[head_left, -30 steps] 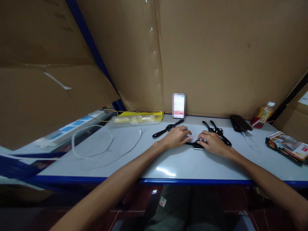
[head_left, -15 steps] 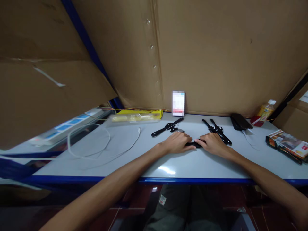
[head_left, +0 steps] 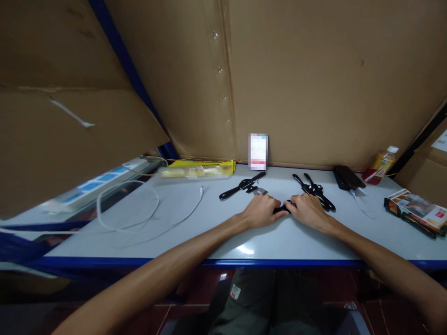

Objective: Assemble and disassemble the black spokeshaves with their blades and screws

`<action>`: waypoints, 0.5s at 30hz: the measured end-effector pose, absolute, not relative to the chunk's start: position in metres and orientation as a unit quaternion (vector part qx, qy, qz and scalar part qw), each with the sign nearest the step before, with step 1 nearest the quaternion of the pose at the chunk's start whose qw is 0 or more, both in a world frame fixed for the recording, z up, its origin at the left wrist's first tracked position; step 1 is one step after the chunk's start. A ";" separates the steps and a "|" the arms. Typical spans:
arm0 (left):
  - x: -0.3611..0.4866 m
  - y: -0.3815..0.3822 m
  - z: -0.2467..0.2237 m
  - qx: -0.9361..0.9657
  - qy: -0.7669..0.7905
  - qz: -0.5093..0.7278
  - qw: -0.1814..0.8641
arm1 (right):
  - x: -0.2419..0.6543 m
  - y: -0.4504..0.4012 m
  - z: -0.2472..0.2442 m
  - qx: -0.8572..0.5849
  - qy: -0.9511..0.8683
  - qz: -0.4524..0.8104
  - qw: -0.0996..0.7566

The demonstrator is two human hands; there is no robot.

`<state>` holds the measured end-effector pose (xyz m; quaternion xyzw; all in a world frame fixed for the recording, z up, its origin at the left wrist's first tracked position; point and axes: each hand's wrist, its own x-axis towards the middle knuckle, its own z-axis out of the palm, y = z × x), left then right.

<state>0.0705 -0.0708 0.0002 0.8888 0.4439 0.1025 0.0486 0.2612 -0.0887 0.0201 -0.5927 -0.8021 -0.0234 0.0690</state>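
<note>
My left hand [head_left: 261,212] and my right hand [head_left: 308,213] are closed around a black spokeshave [head_left: 282,209], low over the white table. Only its middle shows between my thumbs, and my fingers hide its handles. Beyond my left hand lies another black spokeshave [head_left: 242,186], with small dark and metal pieces [head_left: 257,190] beside its body. Two more black spokeshaves [head_left: 316,190] lie side by side just past my right hand.
A lit phone [head_left: 258,152] leans on the cardboard wall. Yellow packaging [head_left: 199,170], a white cable [head_left: 157,197] and a power strip [head_left: 94,184] are at left. A dark phone-like object [head_left: 349,177], drink bottle [head_left: 383,164] and packaged item [head_left: 419,210] are at right.
My left hand has shifted slightly right, closer to my right hand. Less of the held spokeshave shows between them, and it looks turned. The other tools lie as before.
</note>
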 end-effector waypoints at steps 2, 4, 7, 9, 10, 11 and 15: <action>0.071 -0.071 0.001 0.886 0.450 0.100 0.047 | 0.260 -0.089 0.022 -0.598 -0.799 -0.026 0.061; 0.072 -0.072 0.002 0.885 0.455 0.094 0.042 | 0.260 -0.089 0.023 -0.601 -0.797 -0.024 0.055; 0.073 -0.073 0.004 0.885 0.456 0.085 0.037 | 0.260 -0.088 0.024 -0.607 -0.793 -0.018 0.046; 0.074 -0.074 0.004 0.887 0.454 0.082 0.034 | 0.260 -0.087 0.023 -0.609 -0.792 -0.018 0.045; 0.074 -0.074 0.004 0.887 0.453 0.081 0.032 | 0.260 -0.087 0.023 -0.608 -0.792 -0.020 0.047; 0.074 -0.074 0.005 0.888 0.452 0.081 0.030 | 0.260 -0.087 0.022 -0.609 -0.792 -0.021 0.050; 0.074 -0.074 0.006 0.888 0.451 0.079 0.030 | 0.259 -0.086 0.018 -0.608 -0.791 -0.027 0.058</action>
